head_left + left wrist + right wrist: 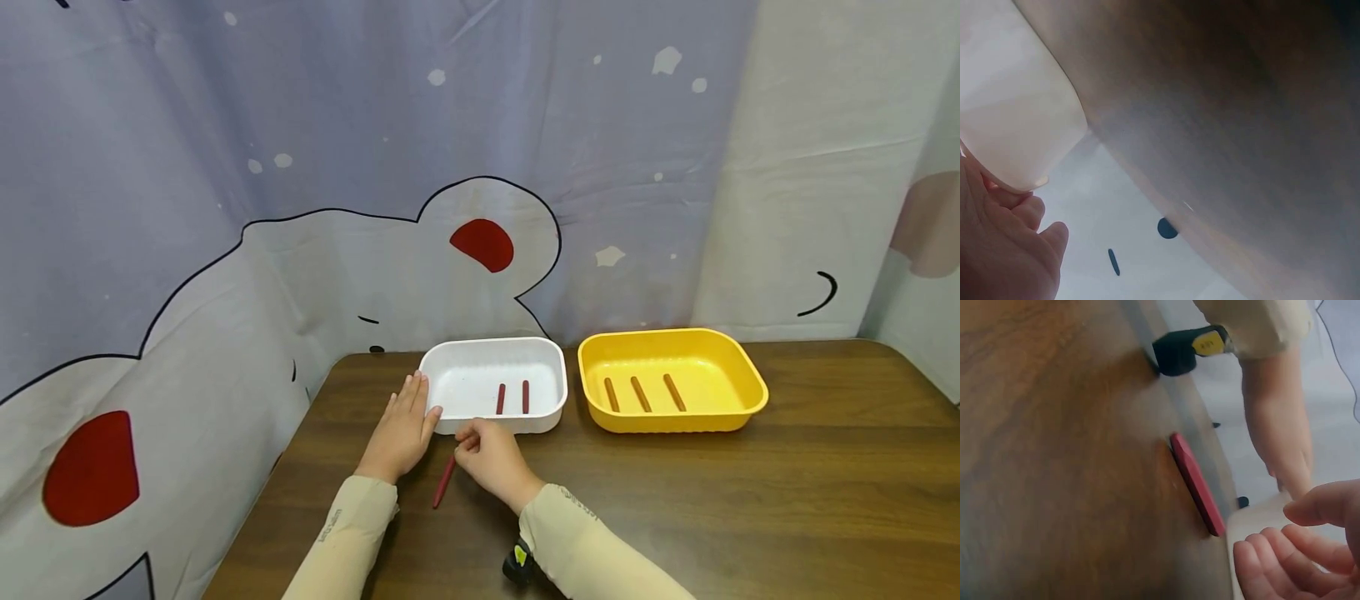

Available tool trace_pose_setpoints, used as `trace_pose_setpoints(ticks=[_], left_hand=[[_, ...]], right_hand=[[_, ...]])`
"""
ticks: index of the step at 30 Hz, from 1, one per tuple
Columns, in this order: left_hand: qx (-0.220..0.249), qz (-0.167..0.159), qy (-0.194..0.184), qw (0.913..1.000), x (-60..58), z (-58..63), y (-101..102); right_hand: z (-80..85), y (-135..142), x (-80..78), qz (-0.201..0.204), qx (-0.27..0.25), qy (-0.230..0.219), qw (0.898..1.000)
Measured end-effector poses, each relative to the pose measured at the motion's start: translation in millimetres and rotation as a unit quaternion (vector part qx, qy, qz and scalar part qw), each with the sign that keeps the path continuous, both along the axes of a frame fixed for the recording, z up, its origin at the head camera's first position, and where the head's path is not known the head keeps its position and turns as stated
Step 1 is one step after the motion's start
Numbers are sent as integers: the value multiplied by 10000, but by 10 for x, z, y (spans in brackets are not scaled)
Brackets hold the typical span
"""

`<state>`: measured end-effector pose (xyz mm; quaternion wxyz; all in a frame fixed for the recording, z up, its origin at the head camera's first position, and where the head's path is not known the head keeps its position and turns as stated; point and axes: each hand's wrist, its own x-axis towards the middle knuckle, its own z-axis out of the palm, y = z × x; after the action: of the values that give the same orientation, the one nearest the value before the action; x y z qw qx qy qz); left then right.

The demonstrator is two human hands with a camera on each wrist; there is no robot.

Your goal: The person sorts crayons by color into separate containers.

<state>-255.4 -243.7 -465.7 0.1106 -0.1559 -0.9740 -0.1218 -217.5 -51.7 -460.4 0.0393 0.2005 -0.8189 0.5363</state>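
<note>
A white tray [442,352] stands at the table's back, with two dark red sticks [526,397] lying inside. My left hand [400,429] rests against its left end, fingers stretched along the wall and thumb at the front corner. In the left wrist view, the fingertips touch the tray's rim. My right hand [491,462] is at the front of the tray, fingers loosely bent. The right wrist view shows a gap between thumb and fingers and nothing held. Beside that hand, a third dark red faceted stick [1197,484] lies on the table.
To the right stands a yellow tray [720,358] with three brown-orange sticks [641,394] in it. Both trays stand on a brown wooden table [750,500], in front of a printed curtain [637,167]. A black wrist-worn device [517,563] hangs below the right sleeve.
</note>
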Motion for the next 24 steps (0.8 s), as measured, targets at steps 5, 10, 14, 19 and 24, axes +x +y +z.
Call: trace_pose_setpoints(ticks=[5,10,14,19,24], left_hand=[[-1,19,-29,10000,-4,14,7],[-17,17,-25,10000,4,22,8],[-24,20,-12,10000,8,17,2],[20,-29,33,10000,18,25,5],[22,-70,31,10000,30,33,7]], right_hand=[[-50,-66,52,121,-149,-601,9980],[-115,-137,86,-126,129,-720,9972],[-150,-194,90,-517,497,-362,9968],[-138,-259,98,-722,643,-379,9946],[-126,-324,86,-834,876,-466,9916]])
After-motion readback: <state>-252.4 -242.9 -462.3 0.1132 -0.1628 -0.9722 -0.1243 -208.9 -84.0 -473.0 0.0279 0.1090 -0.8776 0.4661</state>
